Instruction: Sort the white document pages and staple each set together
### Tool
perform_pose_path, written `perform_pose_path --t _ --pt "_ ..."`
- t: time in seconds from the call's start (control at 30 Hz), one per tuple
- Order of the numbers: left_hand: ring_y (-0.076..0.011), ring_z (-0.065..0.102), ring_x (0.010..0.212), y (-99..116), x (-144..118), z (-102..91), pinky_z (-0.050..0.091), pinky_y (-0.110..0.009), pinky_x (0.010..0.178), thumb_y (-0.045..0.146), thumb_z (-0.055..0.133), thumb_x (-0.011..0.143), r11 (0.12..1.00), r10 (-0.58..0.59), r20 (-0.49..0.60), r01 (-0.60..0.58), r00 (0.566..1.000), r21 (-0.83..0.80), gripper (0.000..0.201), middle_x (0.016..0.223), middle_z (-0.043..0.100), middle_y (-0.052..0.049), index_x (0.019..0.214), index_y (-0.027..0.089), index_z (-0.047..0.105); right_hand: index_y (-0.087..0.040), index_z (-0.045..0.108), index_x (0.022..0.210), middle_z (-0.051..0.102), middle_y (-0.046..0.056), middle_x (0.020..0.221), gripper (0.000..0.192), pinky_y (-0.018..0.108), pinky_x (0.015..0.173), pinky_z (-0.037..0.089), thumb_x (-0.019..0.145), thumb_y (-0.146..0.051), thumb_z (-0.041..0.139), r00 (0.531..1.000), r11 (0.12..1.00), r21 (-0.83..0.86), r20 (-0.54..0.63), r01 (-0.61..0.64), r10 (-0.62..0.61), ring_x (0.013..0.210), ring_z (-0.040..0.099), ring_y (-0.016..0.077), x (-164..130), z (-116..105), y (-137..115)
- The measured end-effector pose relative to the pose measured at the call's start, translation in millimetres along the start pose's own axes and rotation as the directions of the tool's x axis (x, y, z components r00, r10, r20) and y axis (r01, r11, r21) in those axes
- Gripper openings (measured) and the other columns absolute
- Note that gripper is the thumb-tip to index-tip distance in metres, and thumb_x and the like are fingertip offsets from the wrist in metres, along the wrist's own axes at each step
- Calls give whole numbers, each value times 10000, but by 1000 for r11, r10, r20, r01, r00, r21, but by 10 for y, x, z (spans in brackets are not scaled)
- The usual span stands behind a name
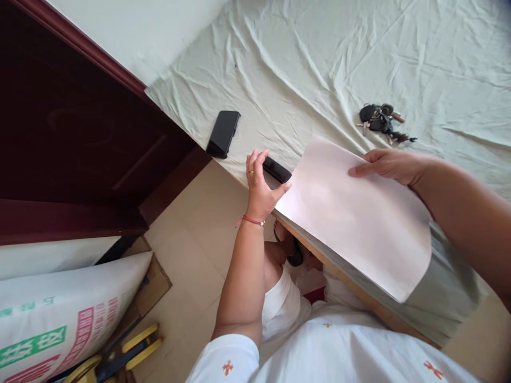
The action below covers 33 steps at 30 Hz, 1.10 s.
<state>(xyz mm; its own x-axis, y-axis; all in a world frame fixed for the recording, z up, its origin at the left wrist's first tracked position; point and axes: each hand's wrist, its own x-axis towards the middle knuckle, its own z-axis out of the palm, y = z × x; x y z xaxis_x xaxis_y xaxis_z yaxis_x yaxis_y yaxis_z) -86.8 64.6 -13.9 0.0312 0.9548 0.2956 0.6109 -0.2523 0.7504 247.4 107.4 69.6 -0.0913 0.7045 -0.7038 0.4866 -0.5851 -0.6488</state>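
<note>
My right hand (389,166) grips a large white sheet of paper (351,218) near its upper right edge, thumb on top and the fingers out of sight underneath. The sheet bends slightly and its lower corner hangs past the table's front edge; whether it is one sheet or a few I cannot tell. My left hand (261,183), with a ring and a red bracelet, is beside the paper's left end. Its thumb and fingers are spread around the near side of a black oblong object (277,169), perhaps a stapler, and look free of any grip.
On the wrinkled pale green cloth (303,58) lie a black phone (223,134) to the left and a bunch of keys (381,122) to the right. A dark red wooden panel (80,117) borders the table. Below stand a printed white sack (72,314) and a yellow-and-black item (136,346).
</note>
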Motion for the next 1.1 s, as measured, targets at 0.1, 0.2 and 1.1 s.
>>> perform_pose_path --t 0.1,0.2,1.1 --pt "-380 177 1696 -31 -53 0 189 -571 1376 322 943 729 998 -34 14 33 999 55 1031 1788 266 -154 1601 306 392 -213 608 787 676 10 750 279 294 799 620 856 -254 874 996 997 13 49 -73 72 655 642 139 -18 -12 1" --pt "-380 207 1688 -67 -64 11 208 -570 1374 242 937 717 994 -80 17 79 997 82 1049 1771 295 -160 1603 309 381 -196 616 835 698 24 778 212 280 829 616 936 -246 795 991 994 40 93 -101 97 660 646 126 -62 -10 -14" --pt "-339 317 1655 -124 -26 -48 229 -535 1380 251 891 777 998 -67 15 67 998 -11 870 1728 401 -132 1551 308 498 -126 752 927 797 109 843 149 271 775 624 972 -268 755 990 974 182 24 -138 136 662 741 166 -78 -206 26"
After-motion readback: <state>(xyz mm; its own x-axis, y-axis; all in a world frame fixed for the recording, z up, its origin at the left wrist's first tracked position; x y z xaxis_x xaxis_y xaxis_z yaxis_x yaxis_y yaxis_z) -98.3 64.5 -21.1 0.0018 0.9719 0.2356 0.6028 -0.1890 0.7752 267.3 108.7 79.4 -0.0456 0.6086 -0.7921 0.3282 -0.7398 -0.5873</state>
